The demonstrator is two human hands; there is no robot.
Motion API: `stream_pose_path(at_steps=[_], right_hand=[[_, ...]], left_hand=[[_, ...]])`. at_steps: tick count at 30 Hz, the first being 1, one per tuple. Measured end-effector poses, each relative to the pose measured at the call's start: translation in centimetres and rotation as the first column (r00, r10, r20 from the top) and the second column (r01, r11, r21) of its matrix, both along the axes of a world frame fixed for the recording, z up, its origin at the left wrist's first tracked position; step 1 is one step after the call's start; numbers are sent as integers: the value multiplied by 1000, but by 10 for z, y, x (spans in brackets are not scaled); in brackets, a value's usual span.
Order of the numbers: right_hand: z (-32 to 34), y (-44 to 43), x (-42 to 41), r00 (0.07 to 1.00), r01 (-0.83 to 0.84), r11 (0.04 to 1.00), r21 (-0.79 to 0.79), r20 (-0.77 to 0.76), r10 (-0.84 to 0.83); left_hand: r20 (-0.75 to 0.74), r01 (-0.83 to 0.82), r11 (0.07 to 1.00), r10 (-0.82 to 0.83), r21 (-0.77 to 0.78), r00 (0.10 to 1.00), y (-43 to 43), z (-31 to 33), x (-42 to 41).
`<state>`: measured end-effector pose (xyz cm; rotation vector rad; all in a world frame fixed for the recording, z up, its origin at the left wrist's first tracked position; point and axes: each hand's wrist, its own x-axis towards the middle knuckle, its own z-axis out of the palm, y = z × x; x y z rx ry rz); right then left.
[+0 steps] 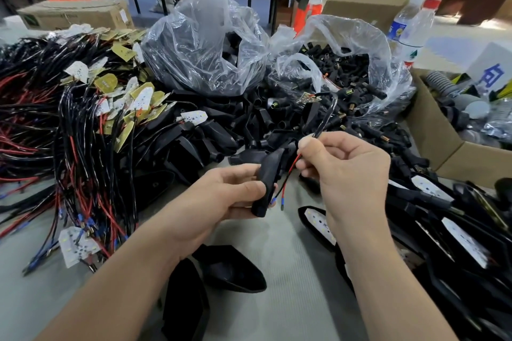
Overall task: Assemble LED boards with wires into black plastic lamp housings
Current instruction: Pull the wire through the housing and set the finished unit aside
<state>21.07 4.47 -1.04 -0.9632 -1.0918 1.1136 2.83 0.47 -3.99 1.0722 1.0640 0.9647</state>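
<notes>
My left hand (221,196) grips a black plastic lamp housing (267,183), held upright above the table. My right hand (346,171) pinches a black sheathed wire (324,122) just right of the housing. The wire arcs up to a small LED board (306,97) hanging in the air over the parts pile. Below my fingers the wire splits into a red and a black lead (288,180) with blue-tipped ends, dangling beside the housing's lower end.
A heap of wired LED boards (83,119) fills the left. Clear bags of black parts (199,44) stand behind. Loose housings (232,271) lie near me, assembled lamps (457,235) on the right. A cardboard box (432,130) and water bottles (410,30) sit at right.
</notes>
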Motion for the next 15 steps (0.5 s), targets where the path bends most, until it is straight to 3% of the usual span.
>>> stream_pose_path(at_steps=[5, 10, 15], right_hand=[[-1, -3, -6, 999, 7, 999, -33, -48, -9], [1, -6, -8, 963, -105, 985, -139, -261, 66], [3, -5, -7, 930, -181, 969, -168, -349, 113]], left_hand=[[-5, -7, 998, 7, 62, 1000, -2, 0, 3], [-42, -111, 986, 117, 129, 992, -3, 1, 6], [56, -193, 977, 188, 92, 981, -1, 0, 6]])
